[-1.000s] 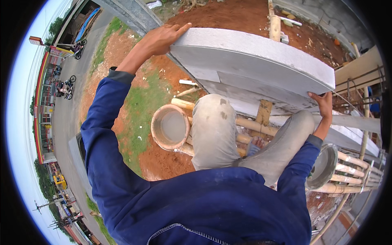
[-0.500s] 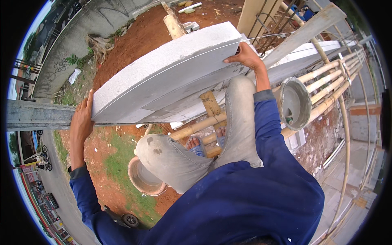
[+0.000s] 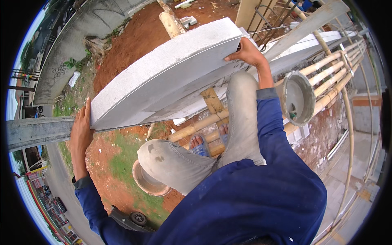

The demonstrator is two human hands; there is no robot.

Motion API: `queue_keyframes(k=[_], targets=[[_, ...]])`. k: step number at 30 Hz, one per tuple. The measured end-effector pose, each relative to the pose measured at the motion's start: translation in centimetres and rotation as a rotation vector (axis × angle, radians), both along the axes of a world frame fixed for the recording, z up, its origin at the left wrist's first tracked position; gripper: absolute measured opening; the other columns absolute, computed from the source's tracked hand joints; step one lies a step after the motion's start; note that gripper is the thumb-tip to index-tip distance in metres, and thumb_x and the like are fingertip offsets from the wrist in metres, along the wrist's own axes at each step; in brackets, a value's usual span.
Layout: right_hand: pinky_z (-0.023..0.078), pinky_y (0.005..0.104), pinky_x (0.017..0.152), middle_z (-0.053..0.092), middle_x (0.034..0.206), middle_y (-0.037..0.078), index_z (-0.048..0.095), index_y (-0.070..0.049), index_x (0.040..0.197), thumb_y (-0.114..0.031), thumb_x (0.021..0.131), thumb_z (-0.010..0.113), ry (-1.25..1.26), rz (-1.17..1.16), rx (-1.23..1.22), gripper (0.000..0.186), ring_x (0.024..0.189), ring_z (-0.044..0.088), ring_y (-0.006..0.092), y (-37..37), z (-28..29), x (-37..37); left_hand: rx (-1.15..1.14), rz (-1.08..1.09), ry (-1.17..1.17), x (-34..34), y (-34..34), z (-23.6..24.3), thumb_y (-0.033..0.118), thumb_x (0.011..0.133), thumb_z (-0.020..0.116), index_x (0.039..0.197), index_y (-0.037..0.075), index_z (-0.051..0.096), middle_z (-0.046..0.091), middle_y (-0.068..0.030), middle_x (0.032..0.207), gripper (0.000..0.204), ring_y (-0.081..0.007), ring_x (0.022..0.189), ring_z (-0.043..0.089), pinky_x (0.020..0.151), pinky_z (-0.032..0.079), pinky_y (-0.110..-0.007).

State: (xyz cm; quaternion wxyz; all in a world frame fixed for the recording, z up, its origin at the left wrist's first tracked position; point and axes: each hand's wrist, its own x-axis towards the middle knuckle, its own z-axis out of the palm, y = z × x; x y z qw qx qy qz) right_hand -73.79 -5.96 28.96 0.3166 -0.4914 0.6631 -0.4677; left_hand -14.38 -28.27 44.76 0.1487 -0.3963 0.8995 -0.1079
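A long pale lightweight concrete block (image 3: 163,67) lies along the top of a block wall (image 3: 192,104) in front of my knees. My left hand (image 3: 82,126) is pressed to its left end, fingers stretched up along the end face and close together. At the other end, my right hand (image 3: 250,55) grips the corner, thumb on the near face and fingers behind, partly hidden. Between them the block is held from both ends. A thin taut string (image 3: 269,30) runs past the right end and along the block's near upper edge.
I sit above bamboo poles (image 3: 194,127) that my sandalled feet rest on. A bucket (image 3: 312,100) with grey contents and a green-handled tool stands at right; another bucket (image 3: 138,173) is below my left knee. A concrete post (image 3: 36,131) adjoins the left end; steel bars (image 3: 265,24) rise behind.
Both hands keep their places at the block's ends. The view has shifted slightly, and the block shows no clear movement against the wall.
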Motion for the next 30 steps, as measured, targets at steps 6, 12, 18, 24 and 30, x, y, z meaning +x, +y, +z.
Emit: queue_keyframes(k=[6, 12, 18, 24, 30], targets=[[0.061, 0.0382, 0.098, 0.08, 0.12, 0.013, 0.069, 0.005, 0.132, 0.002, 0.077, 0.095, -0.102, 0.027, -0.04, 0.06, 0.109, 0.076, 0.0216, -0.1, -1.1, -0.6, -0.006, -0.079, 0.068, 1.6, -0.2, 0.0, -0.01, 0.073, 0.085, 0.176, 0.013, 0.024, 0.061, -0.0199, 0.153, 0.122, -0.0425, 0.135, 0.063, 0.11, 0.058, -0.049], [0.056, 0.0359, 0.103, 0.077, 0.124, 0.01, 0.066, 0.003, 0.137, 0.001, 0.077, 0.096, 0.017, -0.002, 0.037, 0.067, 0.116, 0.071, 0.0207, -0.3, -2.1, -1.8, -0.075, -0.099, 0.072, 1.9, -0.5, -1.2, -0.018, 0.076, 0.075, 0.176, 0.014, 0.024, 0.063, -0.0202, 0.149, 0.116, -0.0418, 0.132, 0.065, 0.108, 0.06, -0.048], [0.06, 0.035, 0.096, 0.081, 0.113, 0.011, 0.075, 0.005, 0.122, 0.0, 0.079, 0.095, -0.01, 0.053, 0.001, 0.048, 0.105, 0.076, 0.0183, -0.6, -0.9, -1.0, -0.047, -0.07, 0.027, 1.9, -0.5, -0.7, -0.017, 0.073, 0.078, 0.177, 0.013, 0.021, 0.062, -0.0208, 0.15, 0.122, -0.041, 0.134, 0.064, 0.111, 0.058, -0.05], [0.06, 0.0359, 0.096, 0.081, 0.115, 0.01, 0.073, 0.006, 0.128, -0.003, 0.073, 0.1, -0.017, -0.03, 0.019, 0.061, 0.104, 0.075, 0.0194, -0.8, -0.5, -0.5, 0.03, 0.049, 0.014, 0.6, -0.2, -0.3, -0.018, 0.068, 0.086, 0.178, 0.016, 0.017, 0.051, -0.0227, 0.165, 0.134, -0.0436, 0.145, 0.055, 0.122, 0.05, -0.049], [0.06, 0.0366, 0.095, 0.082, 0.115, 0.01, 0.074, 0.003, 0.128, -0.005, 0.073, 0.1, -0.022, -0.018, -0.012, 0.062, 0.104, 0.075, 0.0187, -0.7, -0.5, -0.1, -0.006, 0.058, -0.036, 0.6, -0.1, -0.4, -0.018, 0.069, 0.085, 0.179, 0.017, 0.015, 0.049, -0.0246, 0.166, 0.135, -0.0438, 0.147, 0.054, 0.124, 0.048, -0.05]])
